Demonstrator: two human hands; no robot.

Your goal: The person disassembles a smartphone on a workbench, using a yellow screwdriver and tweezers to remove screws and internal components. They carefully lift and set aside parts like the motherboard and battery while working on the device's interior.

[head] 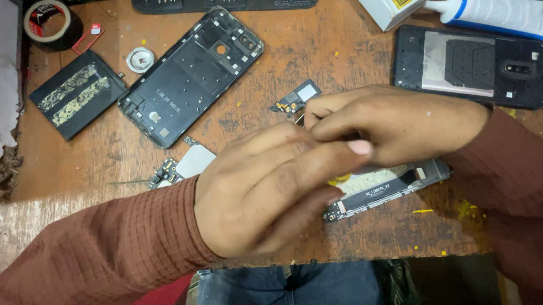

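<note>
**Both hands meet over the phone frame; something small pinched between them**

Position. Left hand and right hand are joined over the front middle of the wooden bench. The phone frame lies flat under them, its right end and lower edge showing past the knuckles.

Fingers. The right thumb and forefinger are drawn narrow, tips together at the point where the hands touch. The left fingers lie stretched and close together toward that same point. What sits in the pinch is hidden; whether it is a part or a tool cannot be told.

Surroundings. A small module lies just beyond the hands. A board piece sits by the left wrist. An empty back shell lies further back left, with a battery beside it. A second shell lies to the right, a glue tube behind it.

Judgement on doing the step well. The piece looks tiny, so the pinch should be kept low over the frame; anything dropped then lands there and not among the loose parts. The left hand serves best as a brace. Light pressure seems wise, since thin connectors bend easily.
</note>
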